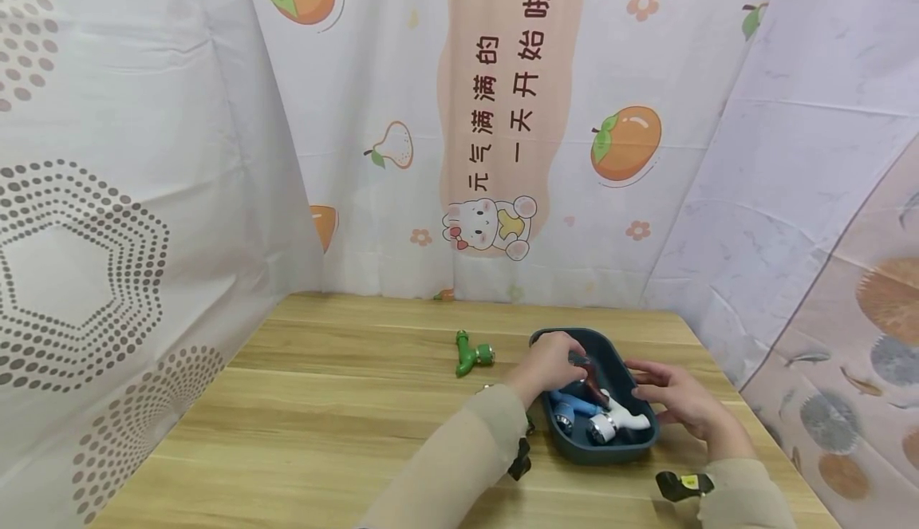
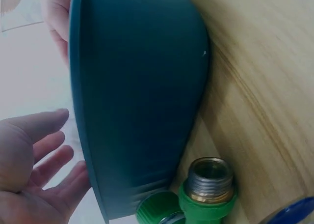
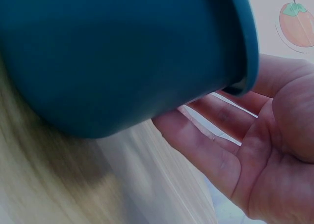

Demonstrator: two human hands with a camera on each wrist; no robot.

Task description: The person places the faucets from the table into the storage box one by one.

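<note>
A dark blue-green plastic basin (image 1: 610, 451) stands on the table and holds several plastic taps: a blue tap (image 1: 574, 404), a white tap (image 1: 625, 416) and a dark red tap (image 1: 593, 385). My left hand (image 1: 551, 365) reaches over the basin's left rim, fingers above the taps by the dark red one. In the left wrist view its fingers (image 2: 54, 157) are spread, with a gap between thumb and fingers. At the basin's right side, my right hand (image 1: 678, 396) touches the outer wall below the rim, fingers (image 3: 201, 145) extended.
A green tap (image 1: 470, 355) lies on the wooden table (image 1: 345, 401) left of the basin. Close beside the basin is another green piece with a metal thread (image 2: 211, 177), partly hidden by my left sleeve in the head view. Printed curtains (image 1: 380, 74) hang behind and at both sides.
</note>
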